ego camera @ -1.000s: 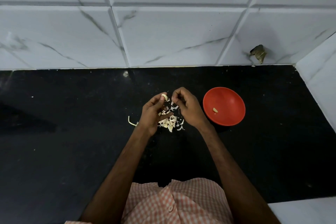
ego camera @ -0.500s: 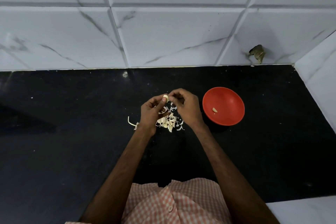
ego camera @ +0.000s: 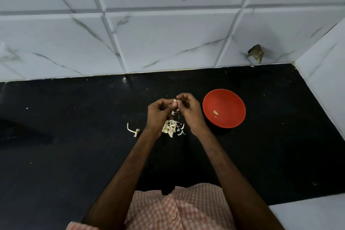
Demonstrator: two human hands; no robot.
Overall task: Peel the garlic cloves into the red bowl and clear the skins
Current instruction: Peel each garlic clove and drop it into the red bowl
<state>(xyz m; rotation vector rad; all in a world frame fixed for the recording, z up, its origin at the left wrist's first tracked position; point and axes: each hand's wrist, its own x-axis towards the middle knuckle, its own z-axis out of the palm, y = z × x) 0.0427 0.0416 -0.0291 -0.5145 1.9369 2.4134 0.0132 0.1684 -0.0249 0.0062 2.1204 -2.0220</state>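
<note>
White marble-veined wall tiles [ego camera: 168, 33] fill the upper half of the frame, with a dark chipped patch [ego camera: 256, 53] low on them at the upper right. Below them the black worktop [ego camera: 74, 155] spans the whole middle of the frame, speckled with tiny pale flecks. A white ledge [ego camera: 308, 214] cuts in at the lower right corner. At the bottom centre shows the person's orange-and-white checked shirt [ego camera: 179, 209], from which two bare forearms reach up toward the middle of the frame.

The red bowl [ego camera: 224, 97] stands on the worktop right of centre, just beside the right wrist, and holds one peeled clove [ego camera: 215, 112] near its bottom.

The left hand [ego camera: 158, 115] and right hand [ego camera: 190, 112] meet above the worktop at the centre of the frame, both curled nearly closed, their fingertips pinching one small pale garlic clove [ego camera: 175, 101] between them; the left thumb lies just under it.

Directly below the hands, between the wrists, a small heap of garlic cloves and skins [ego camera: 172, 128] lies on the worktop; cloves and loose skins cannot be told apart in it. Left of the left wrist lies a thin curved garlic stalk [ego camera: 131, 129].
</note>
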